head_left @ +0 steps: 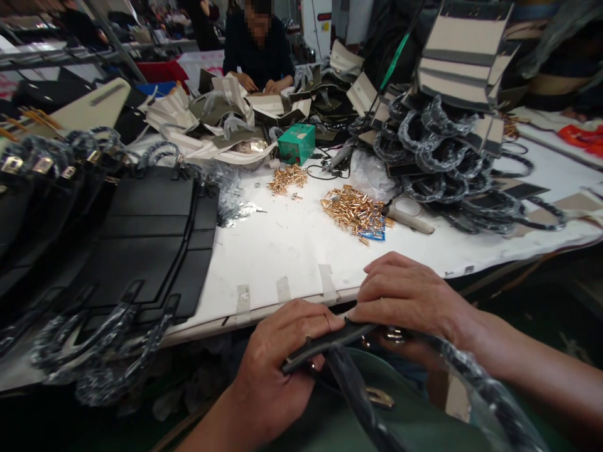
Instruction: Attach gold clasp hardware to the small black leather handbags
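While both hands pinch a dark strap (325, 342) at the bench (292, 251) edge, the left hand (277, 370) clamps one end and the right hand (405, 301) grips the other, keeping it taut over a green bag (400, 420). Beyond the strap lie gold fittings (353, 210), handy to reach; farther off, a green box (296, 143) and a seated person (259, 50).

On my feed: left hand (277, 361) and right hand (409, 301), both bare, no gloves, rings or watch; forearms uncovered, no sleeves in view.
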`<state>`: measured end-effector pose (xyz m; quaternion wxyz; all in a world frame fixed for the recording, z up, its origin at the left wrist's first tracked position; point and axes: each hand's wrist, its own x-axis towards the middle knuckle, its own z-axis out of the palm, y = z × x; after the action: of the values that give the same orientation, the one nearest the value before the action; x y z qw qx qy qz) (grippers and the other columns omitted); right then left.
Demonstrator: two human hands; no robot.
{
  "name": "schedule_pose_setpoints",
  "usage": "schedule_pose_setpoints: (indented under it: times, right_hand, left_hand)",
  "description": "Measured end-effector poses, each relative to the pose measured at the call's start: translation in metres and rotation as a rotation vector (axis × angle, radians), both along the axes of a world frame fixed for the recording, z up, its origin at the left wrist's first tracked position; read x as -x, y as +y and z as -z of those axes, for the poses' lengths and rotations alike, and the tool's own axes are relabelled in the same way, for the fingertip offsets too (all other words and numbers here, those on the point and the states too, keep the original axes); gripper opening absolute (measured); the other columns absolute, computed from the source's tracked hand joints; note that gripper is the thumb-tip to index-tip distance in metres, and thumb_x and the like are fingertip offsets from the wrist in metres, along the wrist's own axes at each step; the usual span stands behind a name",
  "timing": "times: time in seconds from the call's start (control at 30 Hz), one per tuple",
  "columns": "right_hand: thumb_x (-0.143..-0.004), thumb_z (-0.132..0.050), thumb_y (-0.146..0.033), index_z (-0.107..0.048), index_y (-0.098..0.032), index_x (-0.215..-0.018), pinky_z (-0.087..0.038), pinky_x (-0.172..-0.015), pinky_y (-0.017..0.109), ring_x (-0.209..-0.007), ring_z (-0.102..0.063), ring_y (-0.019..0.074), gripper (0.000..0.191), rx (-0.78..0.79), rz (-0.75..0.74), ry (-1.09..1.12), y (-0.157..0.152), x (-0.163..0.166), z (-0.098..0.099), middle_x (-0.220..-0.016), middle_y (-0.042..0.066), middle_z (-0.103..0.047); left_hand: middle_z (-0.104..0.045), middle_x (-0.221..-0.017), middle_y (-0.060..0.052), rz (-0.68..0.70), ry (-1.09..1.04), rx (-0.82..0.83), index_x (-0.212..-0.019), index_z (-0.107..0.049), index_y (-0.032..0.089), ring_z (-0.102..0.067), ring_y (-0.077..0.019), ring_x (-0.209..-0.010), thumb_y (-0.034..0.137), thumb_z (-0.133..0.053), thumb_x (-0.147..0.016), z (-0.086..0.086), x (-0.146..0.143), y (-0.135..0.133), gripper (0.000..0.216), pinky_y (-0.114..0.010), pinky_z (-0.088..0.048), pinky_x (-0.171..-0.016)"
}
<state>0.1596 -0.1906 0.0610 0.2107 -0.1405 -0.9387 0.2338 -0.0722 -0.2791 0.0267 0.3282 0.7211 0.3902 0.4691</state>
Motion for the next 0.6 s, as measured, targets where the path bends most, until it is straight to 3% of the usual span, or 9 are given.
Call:
schedule_pose_setpoints:
  times: [0.2,0.3,0.47,0.6]
  right_hand:
    - [-0.092,-0.058,-0.020,-0.066,-0.021,-0.112,-0.049,-0.074,0.029,-0.082,-0.066,0.0156,0.022,0.067,0.018,0.055,0.002,0.003,0.015,-0.095,0.006,-0.071]
    - [-0.090,-0.058,-0.016,-0.067,-0.020,-0.112,-0.048,-0.066,0.024,-0.075,-0.065,0.0142,0.023,0.152,-0.001,0.087,0.002,0.006,0.016,-0.089,0.005,-0.071]
    - [-0.089,-0.057,-0.011,-0.067,-0.020,-0.113,-0.049,-0.068,0.024,-0.076,-0.066,0.0142,0.028,0.300,-0.017,0.016,0.003,0.007,0.001,-0.089,0.005,-0.071]
    - [-0.082,-0.066,-0.016,-0.068,-0.022,-0.105,-0.050,-0.077,0.030,-0.080,-0.065,0.0162,0.024,0.230,0.003,0.003,0.001,0.005,0.003,-0.090,0.004,-0.071]
  left_hand:
    - [-0.072,-0.100,-0.010,0.015,-0.041,0.129,-0.109,-0.071,0.019,-0.068,-0.0190,-0.093,0.005,-0.060,-0.086,0.008,0.004,0.002,0.029,-0.033,-0.057,-0.084]
    - [-0.073,-0.101,-0.010,0.019,-0.007,0.094,-0.110,-0.070,0.019,-0.068,-0.0194,-0.093,0.007,-0.061,-0.086,0.009,0.007,0.002,0.029,-0.033,-0.057,-0.083]
    - [-0.073,-0.099,-0.011,0.047,0.038,0.011,-0.113,-0.069,0.018,-0.069,-0.0191,-0.091,0.005,-0.060,-0.085,0.007,0.007,0.001,0.032,-0.031,-0.057,-0.081]
    - [-0.073,-0.099,-0.010,0.016,0.029,-0.024,-0.109,-0.068,0.018,-0.069,-0.0191,-0.092,0.005,-0.060,-0.085,0.003,0.002,0.001,0.028,-0.030,-0.057,-0.081]
